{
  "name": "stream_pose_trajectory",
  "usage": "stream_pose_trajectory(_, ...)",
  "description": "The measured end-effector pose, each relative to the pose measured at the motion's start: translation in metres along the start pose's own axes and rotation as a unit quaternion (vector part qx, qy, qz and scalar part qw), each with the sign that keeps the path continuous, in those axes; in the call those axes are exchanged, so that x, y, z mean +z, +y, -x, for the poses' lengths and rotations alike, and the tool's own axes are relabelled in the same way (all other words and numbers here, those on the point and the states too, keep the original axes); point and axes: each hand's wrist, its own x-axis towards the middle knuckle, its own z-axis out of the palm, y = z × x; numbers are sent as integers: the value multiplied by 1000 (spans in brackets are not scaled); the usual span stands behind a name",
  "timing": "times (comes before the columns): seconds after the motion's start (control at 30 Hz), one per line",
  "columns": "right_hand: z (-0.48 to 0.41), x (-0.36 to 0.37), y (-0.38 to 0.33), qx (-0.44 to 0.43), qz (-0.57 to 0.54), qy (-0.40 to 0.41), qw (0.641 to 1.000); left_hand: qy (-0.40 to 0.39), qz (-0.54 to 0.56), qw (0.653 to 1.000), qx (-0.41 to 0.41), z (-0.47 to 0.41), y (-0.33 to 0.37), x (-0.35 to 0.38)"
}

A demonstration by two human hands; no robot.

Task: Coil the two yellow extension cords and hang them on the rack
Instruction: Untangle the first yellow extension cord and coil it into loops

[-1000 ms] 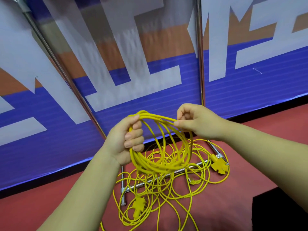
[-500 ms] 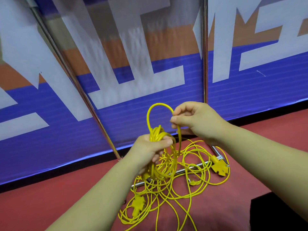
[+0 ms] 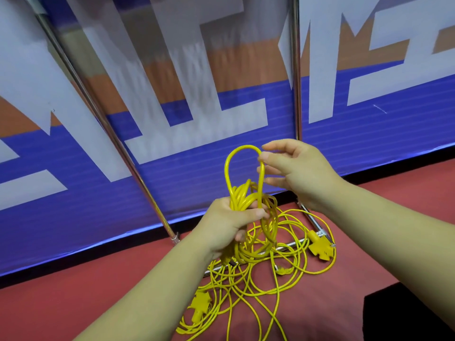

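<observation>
My left hand [image 3: 226, 225] is clenched round the coiled cord [image 3: 242, 195], fingers and thumb wrapped tight about the bunched yellow turns, low and just left of centre in my view. One loop [image 3: 230, 163] stands up out of that fist toward twelve o'clock. My right hand [image 3: 300, 173] hangs at about two o'clock from the fist. Its fingers are loose and spread, gripping nothing, and only the thumb tip [image 3: 264, 157] touches the right strand near the loop's top. The hanging part of the coil droops past my left wrist toward five o'clock. Below it, from six round to four o'clock, the loose cord [image 3: 278, 286] sprawls in tangled rings on the red floor [image 3: 98, 279] and over the rack [image 3: 295, 70] foot bar. A yellow socket block [image 3: 320, 247] lies at four o'clock beside that bar, and another [image 3: 200, 303] lies at seven o'clock.
</observation>
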Motion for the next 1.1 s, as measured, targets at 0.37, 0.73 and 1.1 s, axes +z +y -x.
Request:
stream_pose_trajectory(0.37, 1, -27, 58, -37, 386, -189, 902, 71, 218, 970, 79, 18, 58, -51)
stream_pose_trajectory(0.73, -1, 14, 86, -43, 328, -197, 923, 120, 304, 940, 101, 29, 60, -94)
stream_pose_trajectory(1.1, -19, 17, 86, 82, 233, 95, 964, 166, 171, 962, -132, 16, 6, -128)
